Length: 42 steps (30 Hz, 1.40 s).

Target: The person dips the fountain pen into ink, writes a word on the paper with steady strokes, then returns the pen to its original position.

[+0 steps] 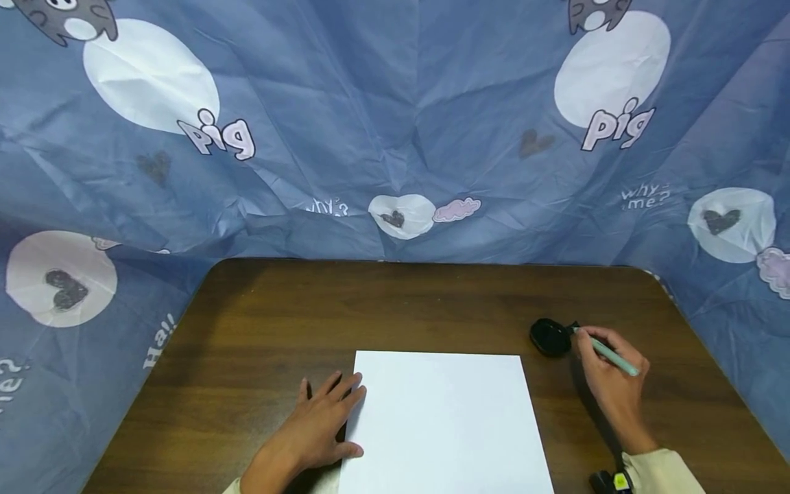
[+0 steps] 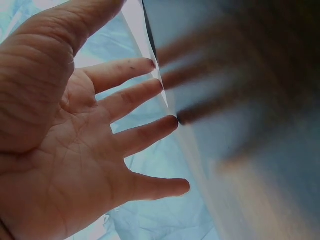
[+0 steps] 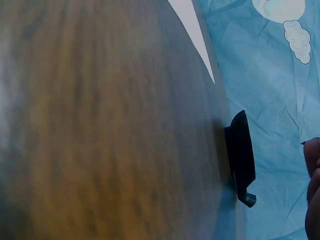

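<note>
A white sheet of paper (image 1: 444, 425) lies on the brown table. My left hand (image 1: 324, 418) is spread at its left edge, with fingertips and thumb on the margin. The left wrist view shows this hand's palm (image 2: 85, 150) and straight fingers meeting the surface. In my right hand (image 1: 614, 377) I pinch a slim pale green pen (image 1: 611, 355), slanted with its dark end to the upper left. That end is close to a small round black dish (image 1: 551, 337) with a short handle. The right wrist view has the dish (image 3: 241, 152) apart from my fingertips (image 3: 312, 155), partly cut off at the edge.
The wooden table (image 1: 278, 309) has rounded far corners. Behind and beside it hangs a blue printed cloth (image 1: 370, 137). A small black device (image 1: 611, 481) with a yellow mark is at my right wrist, near the sleeve (image 1: 663, 473).
</note>
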### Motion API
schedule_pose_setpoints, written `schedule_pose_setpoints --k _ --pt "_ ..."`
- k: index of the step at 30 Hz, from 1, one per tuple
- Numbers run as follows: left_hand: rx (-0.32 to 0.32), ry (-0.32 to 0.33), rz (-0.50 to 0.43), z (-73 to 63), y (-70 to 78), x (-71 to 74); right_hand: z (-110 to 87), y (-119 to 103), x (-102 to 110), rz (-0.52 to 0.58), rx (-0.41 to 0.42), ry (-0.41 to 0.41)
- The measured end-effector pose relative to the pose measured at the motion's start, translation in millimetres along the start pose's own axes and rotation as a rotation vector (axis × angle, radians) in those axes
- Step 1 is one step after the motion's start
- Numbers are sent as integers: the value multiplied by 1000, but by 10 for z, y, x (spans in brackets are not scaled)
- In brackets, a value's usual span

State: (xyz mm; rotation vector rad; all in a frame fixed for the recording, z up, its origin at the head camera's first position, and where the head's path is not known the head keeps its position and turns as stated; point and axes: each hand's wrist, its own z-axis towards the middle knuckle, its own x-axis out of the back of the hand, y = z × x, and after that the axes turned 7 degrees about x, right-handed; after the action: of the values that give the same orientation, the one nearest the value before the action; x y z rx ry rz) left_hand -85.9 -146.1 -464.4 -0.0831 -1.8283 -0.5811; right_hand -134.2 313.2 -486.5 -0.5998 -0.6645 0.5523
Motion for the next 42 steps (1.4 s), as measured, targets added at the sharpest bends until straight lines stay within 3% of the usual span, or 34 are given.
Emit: schedule_pose_setpoints --k 6,9,15,20,34,42 --pt "-33 19 -53 -19 -13 10 47 -28 -28 -3 -144 -109" --pt "-49 14 -69 -19 -19 6 59 -40 -46 -11 -178 -129" --pt "-56 16 -88 -22 -35 -3 70 2 -98 -43 -102 -132" --pt "-50 19 -107 -37 -41 -8 92 52 -126 -87 -32 -189" --pt "-17 -33 -145 -32 1 -15 82 105 -108 -166 -69 -308" --pt "-33 -21 -138 -41 -28 -10 104 91 -133 -185 -71 -341"
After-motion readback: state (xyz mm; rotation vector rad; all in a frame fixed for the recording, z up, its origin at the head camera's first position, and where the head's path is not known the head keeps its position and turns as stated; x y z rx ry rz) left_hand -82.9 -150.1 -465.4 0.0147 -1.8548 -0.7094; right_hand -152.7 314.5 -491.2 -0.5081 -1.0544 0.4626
